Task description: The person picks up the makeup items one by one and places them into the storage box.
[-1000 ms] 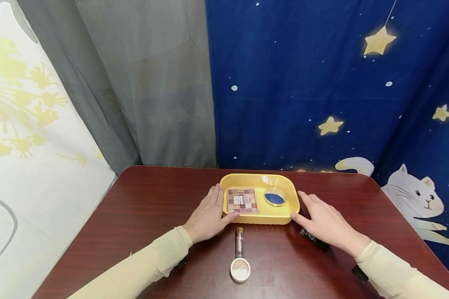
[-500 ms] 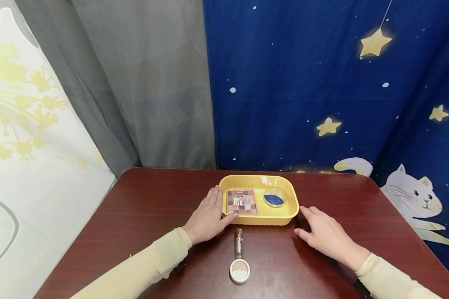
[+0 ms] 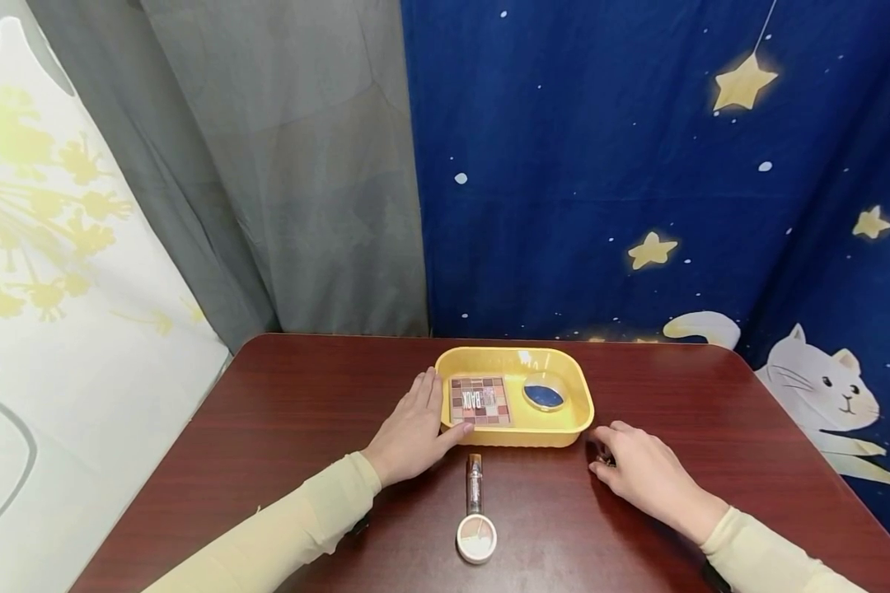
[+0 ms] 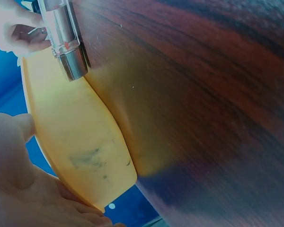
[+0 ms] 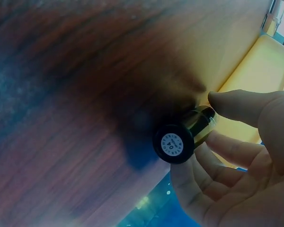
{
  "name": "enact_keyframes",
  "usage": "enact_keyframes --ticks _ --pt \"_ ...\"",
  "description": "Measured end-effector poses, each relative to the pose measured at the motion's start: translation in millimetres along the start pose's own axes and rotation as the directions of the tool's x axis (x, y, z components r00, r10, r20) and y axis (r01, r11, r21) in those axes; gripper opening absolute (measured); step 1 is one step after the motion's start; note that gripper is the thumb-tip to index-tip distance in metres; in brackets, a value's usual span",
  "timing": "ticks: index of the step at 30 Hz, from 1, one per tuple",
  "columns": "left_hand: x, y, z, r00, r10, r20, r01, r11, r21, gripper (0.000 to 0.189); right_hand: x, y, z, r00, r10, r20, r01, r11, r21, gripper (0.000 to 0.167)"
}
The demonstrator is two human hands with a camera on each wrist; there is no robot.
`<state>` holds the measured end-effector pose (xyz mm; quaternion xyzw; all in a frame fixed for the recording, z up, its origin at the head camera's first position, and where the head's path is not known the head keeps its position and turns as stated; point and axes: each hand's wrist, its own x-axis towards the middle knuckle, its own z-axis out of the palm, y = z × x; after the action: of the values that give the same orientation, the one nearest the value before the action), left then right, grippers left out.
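Observation:
My left hand (image 3: pixel 413 432) rests against the left end of a yellow tray (image 3: pixel 526 439), fingers straight along its side and thumb at the front rim. Inside the tray lie an eyeshadow palette (image 3: pixel 480 401) and a round, shiny-topped compact (image 3: pixel 545 392). Just off the tray's front right corner, my right hand (image 3: pixel 647 472) pinches a small cosmetic tube (image 3: pixel 606 459) between thumb and fingers. In the right wrist view, the tube's black round end (image 5: pixel 163 150) bears a white sticker. Most of the tube is hidden by the hand in the head view.
In front of the tray, a slim tube (image 3: pixel 475 484) with a dark body lies on the dark red table (image 3: pixel 326 387). A round pale compact (image 3: pixel 476 539) lies at its near end. Curtains (image 3: pixel 519 189) hang behind the table.
My right hand has left the tray's right rim, moved slightly toward me and closed its fingers on the tube lying there. The left hand and the tray stay in place.

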<state>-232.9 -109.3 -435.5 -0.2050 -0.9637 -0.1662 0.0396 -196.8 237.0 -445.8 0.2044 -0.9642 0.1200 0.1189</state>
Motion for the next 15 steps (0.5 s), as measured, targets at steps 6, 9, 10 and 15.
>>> enact_keyframes --ticks 6,9,10,15 --pt "-0.9 0.5 -0.5 1.000 0.001 0.001 -0.001 1.000 -0.002 0.098 0.0 0.1 1.5 0.999 0.017 0.034 -0.016 1.000 -0.011 0.024" --pt "-0.9 0.6 -0.1 1.000 0.005 -0.005 -0.005 1.000 -0.005 0.098 -0.7 -0.8 0.1 0.999 0.021 0.040 -0.020 1.000 -0.011 0.024" --pt "-0.8 0.7 -0.1 1.000 0.005 -0.005 -0.005 1.000 -0.004 0.098 -1.0 -1.4 -0.7 0.999 0.024 0.040 -0.023 1.000 -0.013 0.024" --pt "-1.0 1.2 -1.2 1.000 0.004 -0.007 -0.004 1.000 -0.001 0.098 -3.3 -3.9 -2.9 0.997 0.046 0.060 -0.045 0.999 -0.022 0.024"
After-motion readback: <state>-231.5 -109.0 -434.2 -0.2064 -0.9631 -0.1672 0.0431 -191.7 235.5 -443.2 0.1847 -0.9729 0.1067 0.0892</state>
